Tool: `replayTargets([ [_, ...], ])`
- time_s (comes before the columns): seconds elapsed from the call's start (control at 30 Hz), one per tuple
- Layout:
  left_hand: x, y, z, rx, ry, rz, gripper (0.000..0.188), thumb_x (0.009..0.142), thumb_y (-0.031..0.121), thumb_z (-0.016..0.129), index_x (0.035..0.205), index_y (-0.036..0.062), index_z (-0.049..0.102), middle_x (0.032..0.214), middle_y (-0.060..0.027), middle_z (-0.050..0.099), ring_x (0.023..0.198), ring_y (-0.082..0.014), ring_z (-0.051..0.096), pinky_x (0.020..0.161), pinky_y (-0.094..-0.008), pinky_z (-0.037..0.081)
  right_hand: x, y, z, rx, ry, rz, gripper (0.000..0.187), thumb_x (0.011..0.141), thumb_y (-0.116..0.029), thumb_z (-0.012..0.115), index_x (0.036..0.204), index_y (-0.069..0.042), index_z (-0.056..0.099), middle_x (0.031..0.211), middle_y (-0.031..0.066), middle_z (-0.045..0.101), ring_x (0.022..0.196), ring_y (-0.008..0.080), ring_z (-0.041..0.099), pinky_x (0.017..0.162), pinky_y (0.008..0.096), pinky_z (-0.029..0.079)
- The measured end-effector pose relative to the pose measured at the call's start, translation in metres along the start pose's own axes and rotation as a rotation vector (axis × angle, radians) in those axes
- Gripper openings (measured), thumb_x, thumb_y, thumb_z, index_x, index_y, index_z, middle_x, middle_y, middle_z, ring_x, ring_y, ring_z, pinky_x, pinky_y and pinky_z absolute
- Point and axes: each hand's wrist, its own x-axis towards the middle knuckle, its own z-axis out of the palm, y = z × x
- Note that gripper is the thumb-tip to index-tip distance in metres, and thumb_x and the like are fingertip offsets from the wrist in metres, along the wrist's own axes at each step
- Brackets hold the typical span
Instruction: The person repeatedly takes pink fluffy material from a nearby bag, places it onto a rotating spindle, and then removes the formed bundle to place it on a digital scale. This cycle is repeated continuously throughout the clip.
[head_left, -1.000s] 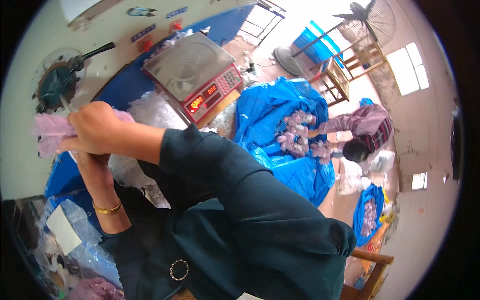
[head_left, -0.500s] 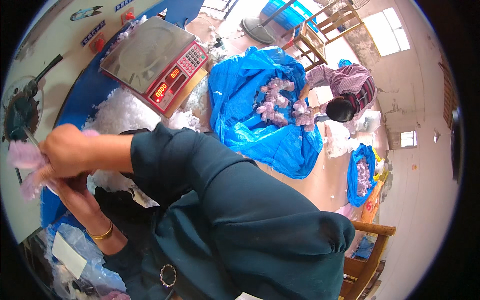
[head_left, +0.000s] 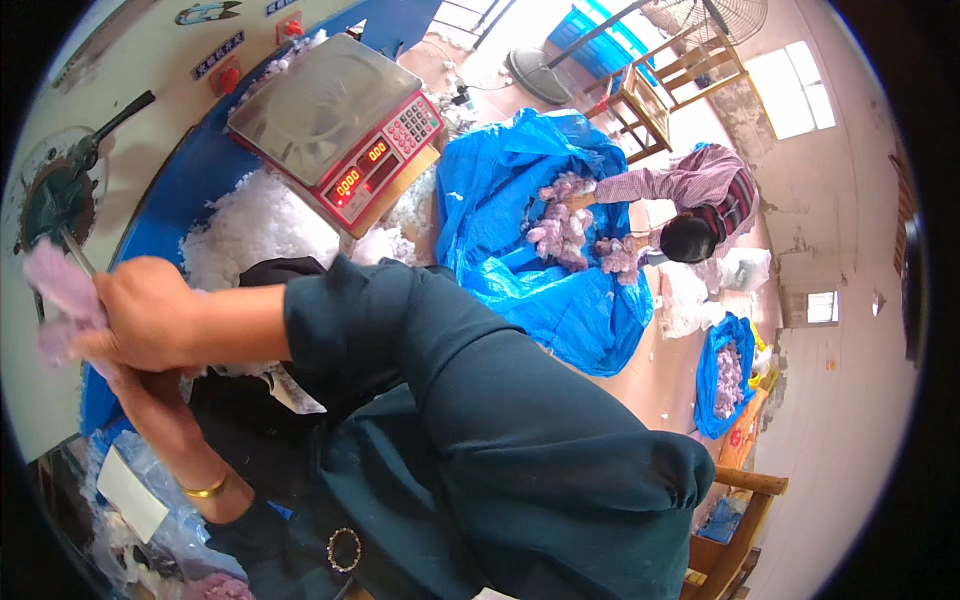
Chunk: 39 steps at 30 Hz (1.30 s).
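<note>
At the far left, my right hand (head_left: pixel 155 312) is closed on a pale pink plush piece (head_left: pixel 62 285), whose fuzzy ends stick out past the fingers. My left hand (head_left: pixel 160 405), with a gold bracelet at the wrist, comes up from below and meets the right. Its fingers are hidden behind my right hand. Just above the plush, a thin metal tube (head_left: pixel 76 248) slants out of a round dark green fitting (head_left: pixel 58 205) in the pale panel. The tube's lower end goes behind the plush and my hand, so I cannot tell whether it is inside.
A red digital scale (head_left: pixel 330 130) stands beside heaped white stuffing (head_left: pixel 255 225). Beyond it lies an open blue bag (head_left: pixel 490 165) of pinkish plush pieces, with another person (head_left: pixel 705 195) bending over it. A wooden chair (head_left: pixel 745 520) is at lower right, clear plastic (head_left: pixel 195 520) at lower left.
The view has shifted a little, so most things sit further right and lower. Both my hands stay together at the plush. The other person's arm has reached further over the blue bag.
</note>
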Motion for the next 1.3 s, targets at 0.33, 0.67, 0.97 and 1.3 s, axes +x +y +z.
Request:
replayTargets([
  [0.33, 0.008, 0.012, -0.004, 0.050, -0.088, -0.051, 0.052, 0.098, 0.047, 0.038, 0.131, 0.0066, 0.043, 0.112, -0.0078, 0.058, 0.092, -0.0180, 0.061, 0.073, -0.0311, 0.051, 0.015, -0.011, 0.002, -0.059, -0.050, 0.067, 0.070, 0.076, -0.063, 0.060, 0.076, 0.006, 0.065, 0.077, 0.0237, 0.064, 0.077, 0.0376, 0.064, 0.072, 0.0413, 0.051],
  [0.67, -0.030, -0.032, -0.002, 0.110, 0.069, 0.191, 0.050, 0.101, 0.040, 0.037, 0.135, 0.0035, 0.032, 0.127, -0.0122, 0.047, 0.108, -0.0201, 0.054, 0.086, -0.0348, 0.049, -0.036, 0.023, -0.029, 0.050, -0.166, -0.468, 0.078, 0.062, -0.043, 0.082, 0.120, -0.001, 0.053, 0.105, 0.0226, 0.059, 0.109, 0.0375, 0.053, 0.097, 0.0439, 0.040],
  [0.97, -0.066, -0.045, -0.006, -0.012, -0.300, -0.217, 0.047, 0.100, 0.037, 0.039, 0.129, 0.0006, 0.042, 0.124, -0.0151, 0.054, 0.104, -0.0234, 0.059, 0.088, -0.0362, 0.049, 0.050, 0.248, -0.203, -0.557, -0.321, 0.185, 0.070, 0.068, -0.044, 0.080, 0.118, -0.001, 0.058, 0.103, 0.0157, 0.067, 0.097, 0.0192, 0.063, 0.082, 0.0334, 0.049],
  [1.3, -0.077, -0.066, -0.043, -0.031, -0.124, -0.374, 0.031, 0.099, 0.028, 0.046, 0.110, 0.0013, 0.056, 0.105, -0.0130, 0.064, 0.090, -0.0181, 0.063, 0.079, -0.0292, 0.051, 0.072, 0.258, -0.288, -0.452, 0.045, 0.575, 0.090, 0.069, -0.066, 0.068, 0.127, 0.001, 0.053, 0.125, 0.0183, 0.055, 0.111, 0.0298, 0.056, 0.087, 0.0424, 0.047],
])
